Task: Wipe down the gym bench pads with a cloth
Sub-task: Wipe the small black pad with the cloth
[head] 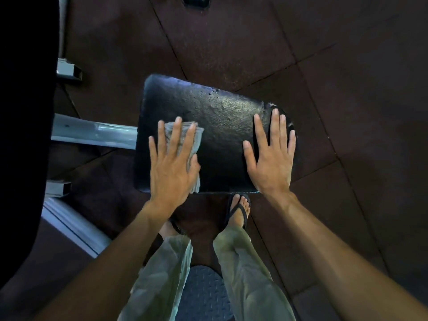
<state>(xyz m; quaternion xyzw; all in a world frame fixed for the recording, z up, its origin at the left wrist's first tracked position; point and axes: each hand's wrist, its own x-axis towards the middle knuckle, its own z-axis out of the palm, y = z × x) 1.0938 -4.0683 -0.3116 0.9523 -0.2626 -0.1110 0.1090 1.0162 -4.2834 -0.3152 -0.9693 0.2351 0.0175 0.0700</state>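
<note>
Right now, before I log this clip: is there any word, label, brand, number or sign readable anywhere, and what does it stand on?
None: no text can be read in this view.
Black bench pad: bare worn vinyl, no logo or label.
Grey cloth under the left hand: no print visible.
Grey metal frame: no sticker or number visible.
Right hand lies flat on the pad; whatever it covers is hidden.

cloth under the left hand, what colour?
Light grey, folded cloth under the left hand on the black pad; head view.
</note>
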